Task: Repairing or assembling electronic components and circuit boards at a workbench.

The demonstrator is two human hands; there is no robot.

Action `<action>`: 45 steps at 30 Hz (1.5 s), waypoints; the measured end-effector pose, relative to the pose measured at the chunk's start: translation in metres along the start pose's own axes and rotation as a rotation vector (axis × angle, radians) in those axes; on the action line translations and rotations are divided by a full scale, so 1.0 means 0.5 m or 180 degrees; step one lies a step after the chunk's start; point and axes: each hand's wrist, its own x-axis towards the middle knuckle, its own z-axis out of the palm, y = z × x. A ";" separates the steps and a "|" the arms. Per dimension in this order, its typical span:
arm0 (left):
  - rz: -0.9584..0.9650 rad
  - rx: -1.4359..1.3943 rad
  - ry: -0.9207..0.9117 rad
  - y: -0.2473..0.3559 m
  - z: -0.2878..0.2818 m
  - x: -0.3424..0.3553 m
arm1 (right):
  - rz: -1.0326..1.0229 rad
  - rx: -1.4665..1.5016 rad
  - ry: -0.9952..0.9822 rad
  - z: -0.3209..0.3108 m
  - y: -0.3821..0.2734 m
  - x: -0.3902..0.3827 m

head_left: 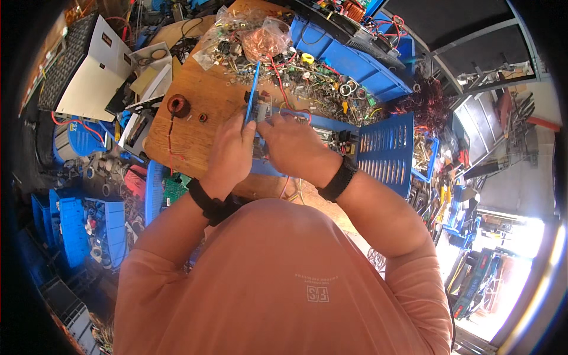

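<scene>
A blue metal device casing lies on the wooden table [228,89] in front of me, with circuit parts [263,109] showing inside it. Its slotted blue side panel [384,148] stretches to the right, and a narrow blue metal edge [254,89] stands up at its left end. My left hand [228,154] is closed on that edge, thumb against it. Close beside it, my right hand [299,145] is bent over the casing with its fingers curled down at the circuit parts. Whatever its fingertips grip is hidden. A red wire [279,80] trails from the far side.
A copper-wound ring coil [178,105] and a small ring [203,118] sit on the table's left part. Loose electronic parts [319,89] are heaped behind the casing, beside a clear bag of copper wire [266,42]. A blue crate [355,65] stands at the back.
</scene>
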 end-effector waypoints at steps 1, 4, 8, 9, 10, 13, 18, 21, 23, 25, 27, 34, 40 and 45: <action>-0.0042 -0.0032 -0.0014 0.000 0.001 0.000 | 0.0042 -0.0059 -0.0157 0.000 0.001 0.000; -0.0095 -0.0028 -0.0032 -0.003 0.002 -0.001 | 0.0310 -0.0059 -0.0549 -0.004 0.001 -0.001; -0.0028 -0.0062 -0.0007 -0.006 0.003 0.000 | 0.0208 0.0164 -0.0251 -0.011 -0.005 -0.002; -0.0021 -0.0116 0.0033 -0.005 0.005 0.000 | 0.0393 0.0203 -0.0428 -0.011 -0.005 -0.002; -0.0054 -0.0155 0.0042 -0.005 0.007 0.000 | 0.0470 0.0311 -0.0424 -0.010 -0.005 -0.002; -0.0062 -0.0149 0.0039 -0.006 0.008 -0.001 | 0.0161 0.0344 -0.0232 -0.001 -0.003 0.001; 0.0053 -0.0067 0.0137 -0.011 0.011 -0.001 | 0.0252 0.0169 -0.0119 0.012 -0.008 -0.007; 0.0192 -0.0095 0.0201 -0.014 0.012 0.000 | 0.0106 0.0131 -0.0083 0.010 -0.008 -0.006; 0.0199 -0.0118 0.0201 -0.015 0.012 -0.001 | -0.0161 0.0129 0.0155 0.006 -0.007 -0.004; 0.0121 -0.0161 0.0146 -0.017 0.012 -0.001 | -0.0220 0.0074 0.0135 0.002 -0.005 -0.005; 0.0097 -0.0221 0.0111 -0.017 0.014 0.001 | 0.0300 0.0040 -0.0310 -0.001 -0.003 -0.006; -0.0001 -0.0112 0.0031 -0.015 0.010 0.001 | 0.0154 0.0068 -0.0128 -0.005 -0.005 -0.006; -0.0026 0.0049 0.0087 -0.013 0.010 -0.001 | -0.0154 0.0198 -0.0069 -0.012 0.000 -0.004; 0.0025 -0.0041 0.0075 -0.014 0.012 -0.001 | 0.0434 0.0277 -0.0696 -0.009 -0.003 -0.005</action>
